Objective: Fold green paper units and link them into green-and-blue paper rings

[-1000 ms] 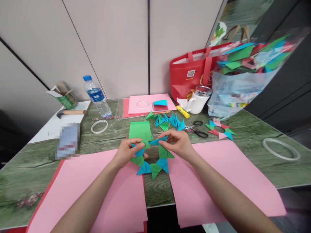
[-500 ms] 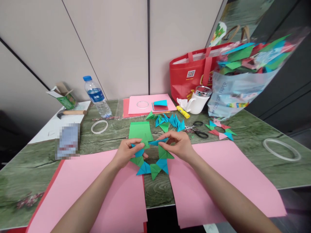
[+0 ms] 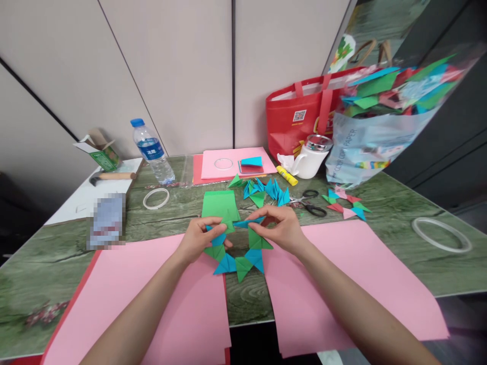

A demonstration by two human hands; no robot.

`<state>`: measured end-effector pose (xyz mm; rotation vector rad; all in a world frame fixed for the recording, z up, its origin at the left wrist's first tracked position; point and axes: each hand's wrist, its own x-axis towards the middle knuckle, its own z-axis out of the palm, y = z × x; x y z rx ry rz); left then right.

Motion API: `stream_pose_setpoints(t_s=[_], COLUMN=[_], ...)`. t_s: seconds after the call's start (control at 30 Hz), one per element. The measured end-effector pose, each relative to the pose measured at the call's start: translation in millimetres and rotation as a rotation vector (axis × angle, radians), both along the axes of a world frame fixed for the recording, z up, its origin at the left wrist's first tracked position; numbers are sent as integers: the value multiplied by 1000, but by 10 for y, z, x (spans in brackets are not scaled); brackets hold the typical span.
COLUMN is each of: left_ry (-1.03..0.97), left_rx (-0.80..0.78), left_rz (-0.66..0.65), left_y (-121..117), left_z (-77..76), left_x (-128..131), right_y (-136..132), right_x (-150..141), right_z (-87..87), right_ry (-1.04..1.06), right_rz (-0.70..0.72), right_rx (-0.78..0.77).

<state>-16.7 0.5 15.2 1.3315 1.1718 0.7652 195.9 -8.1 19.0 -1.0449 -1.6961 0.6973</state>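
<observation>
A ring of folded paper pieces (image 3: pixel 244 264), alternating blue and green, hangs between my two hands above the table. My left hand (image 3: pixel 203 235) pinches a green piece at the ring's upper left. At the upper right, my right hand (image 3: pixel 279 228) grips a blue folded piece (image 3: pixel 243 223) between thumb and fingers, close above a green piece. The blue piece's tip meets the green piece by my left fingers; whether it is tucked in I cannot tell. Behind my hands lie a stack of green paper (image 3: pixel 218 204) and several loose blue and green folded pieces (image 3: pixel 272 189).
Scissors (image 3: pixel 310 203), a yellow glue stick (image 3: pixel 286 175) and a white mug (image 3: pixel 312 159) stand or lie beyond my right hand. Further right is a finished multicolour paper ring (image 3: pixel 348 203). Large pink sheets (image 3: pixel 152 304) flank the ring. A water bottle (image 3: pixel 152 152) and hammer (image 3: pixel 114 176) are left.
</observation>
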Motion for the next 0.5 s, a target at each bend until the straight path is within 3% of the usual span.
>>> stream_pose_setpoints(t_s=[0.5], left_ry=[7], left_rx=[1], left_rz=[-12], left_y=[-3], left_z=[20], left_x=[7], right_y=[5], right_x=[11], right_z=[-2], right_ry=[0], right_rz=[31], right_rx=[5])
